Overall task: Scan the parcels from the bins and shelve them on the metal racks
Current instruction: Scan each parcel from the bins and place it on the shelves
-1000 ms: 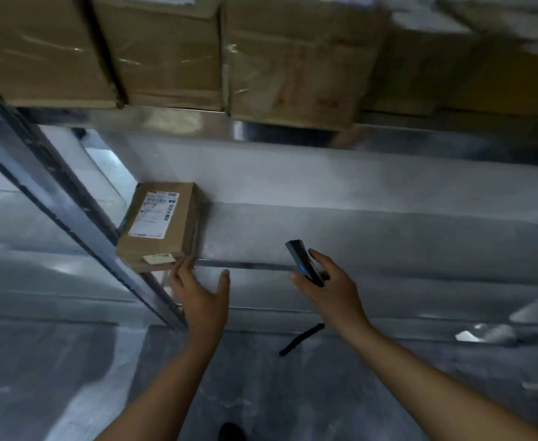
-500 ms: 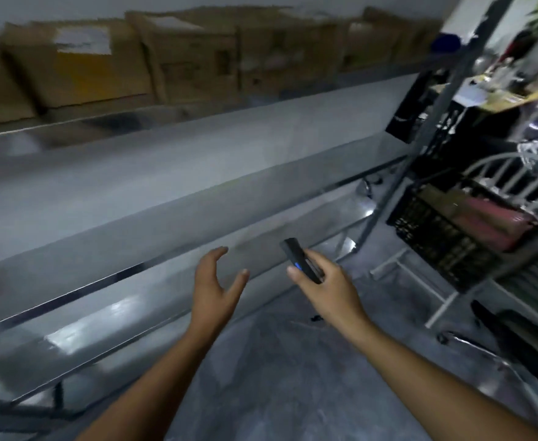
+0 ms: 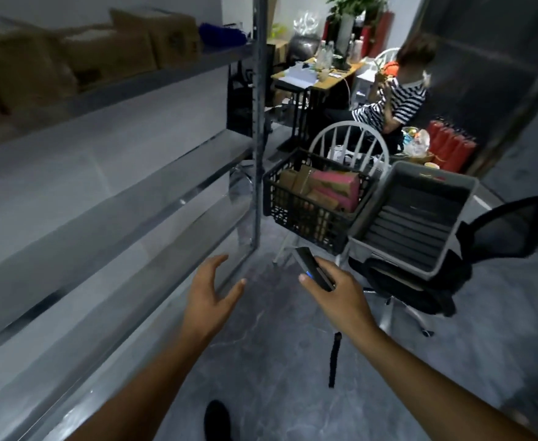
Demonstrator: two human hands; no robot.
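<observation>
You've turned from the rack (image 3: 256,122) toward the black basket (image 3: 293,214), where parcels (image 3: 334,186) wait just ahead. Your left hand (image 3: 208,292) hangs empty, fingers spread; your right hand (image 3: 341,296) grips the scanner (image 3: 314,272), so fetching another parcel likely comes next

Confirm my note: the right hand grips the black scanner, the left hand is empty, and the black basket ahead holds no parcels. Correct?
One slip: in the head view the black basket holds several parcels, brown and pink. The rest stands: the right hand grips the black scanner and the left hand is empty.
</observation>
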